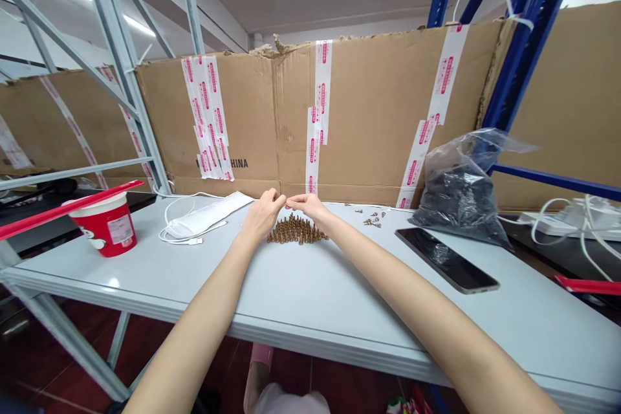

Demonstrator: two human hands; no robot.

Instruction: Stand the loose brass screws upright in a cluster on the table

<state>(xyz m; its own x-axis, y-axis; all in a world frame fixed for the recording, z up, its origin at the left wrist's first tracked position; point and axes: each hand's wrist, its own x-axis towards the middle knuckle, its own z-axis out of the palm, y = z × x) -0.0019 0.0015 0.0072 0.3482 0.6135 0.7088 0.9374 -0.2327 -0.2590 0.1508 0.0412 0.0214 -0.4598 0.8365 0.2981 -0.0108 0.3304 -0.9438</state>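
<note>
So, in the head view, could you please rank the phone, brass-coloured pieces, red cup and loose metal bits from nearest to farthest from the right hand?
1. Brass-coloured pieces: clustered by the right hand.
2. Loose metal bits: to its right.
3. Phone: farther right.
4. Red cup: far left.

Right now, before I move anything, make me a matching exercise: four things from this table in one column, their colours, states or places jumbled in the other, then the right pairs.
Column one
1. Cup
2. Phone
3. Plastic bag
4. Clustered small metal pieces

Column two
A. See-through, with dark contents
B. Brass-coloured, near the left hand and the right hand
C. Red, toward the left end of the table
D. Lying flat, screen dark

Right pairs: 1-C, 2-D, 3-A, 4-B.
</note>
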